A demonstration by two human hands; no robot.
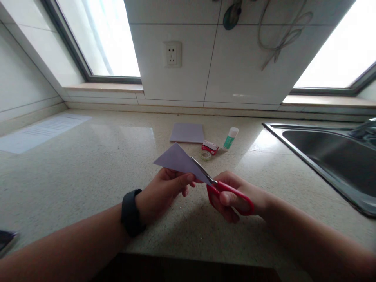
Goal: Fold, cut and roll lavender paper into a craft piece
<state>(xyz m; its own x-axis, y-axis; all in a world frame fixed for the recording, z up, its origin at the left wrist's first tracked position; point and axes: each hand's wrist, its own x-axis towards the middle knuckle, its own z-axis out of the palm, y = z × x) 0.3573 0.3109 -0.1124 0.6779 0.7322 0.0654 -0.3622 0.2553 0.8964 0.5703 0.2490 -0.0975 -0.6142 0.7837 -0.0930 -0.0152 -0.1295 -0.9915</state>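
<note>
Our right hand (pixel 233 199) grips one pair of scissors (pixel 223 186), and our left hand (pixel 169 188) pinches one paper triangle (pixel 178 158) over the counter (pixel 88 188), toward its near edge. If that pinch slackens, we judge, the paper could buckle and the cut stray; the left fingertips (close to the blades) could get nicked. Toward the back edge we count one paper stack (pixel 187 133), one red box (pixel 210 148), one tape roll (pixel 206 158) and one glue stick (pixel 230 139); by the back left corner, one printed sheet (pixel 44 131); at the right end, one sink (pixel 276 130).

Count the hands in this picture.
2: the left hand holds the triangular paper by its lower edge; the right hand holds the red-handled scissors. No others show.
</note>
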